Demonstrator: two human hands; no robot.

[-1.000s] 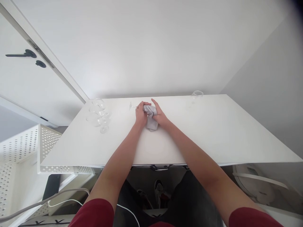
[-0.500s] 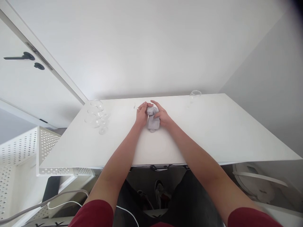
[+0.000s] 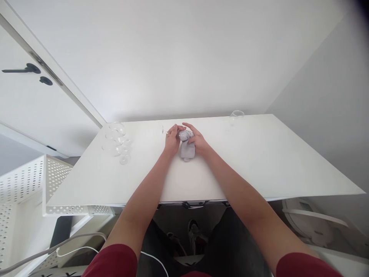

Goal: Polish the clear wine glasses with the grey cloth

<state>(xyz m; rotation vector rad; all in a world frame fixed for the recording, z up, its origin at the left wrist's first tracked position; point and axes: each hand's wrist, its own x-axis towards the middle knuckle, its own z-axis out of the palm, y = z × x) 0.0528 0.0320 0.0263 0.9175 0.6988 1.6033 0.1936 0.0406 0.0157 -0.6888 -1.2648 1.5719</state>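
Observation:
Over the middle of the white table (image 3: pixel 253 161), my left hand (image 3: pixel 172 141) is closed round a wine glass (image 3: pixel 163 130) held on its side. The foot and a bit of stem stick out to the left of my fingers; most of the bowl is hidden by the hand and fabric. My right hand (image 3: pixel 198 141) grips a grey cloth (image 3: pixel 188 149), bunched at the bowl, with its lower end hanging toward me. The index finger of that hand is stretched out toward my left fingertips.
Several clear stemmed glasses (image 3: pixel 117 140) stand close together on the table's left side. Another glass (image 3: pixel 236 115) stands near the back edge on the right. A white perforated rack (image 3: pixel 59 181) is at the left, and a white wall rises behind the table.
Both hands stay almost in place round the glass and cloth, with only slight finger movement. The whole view has shifted a little.

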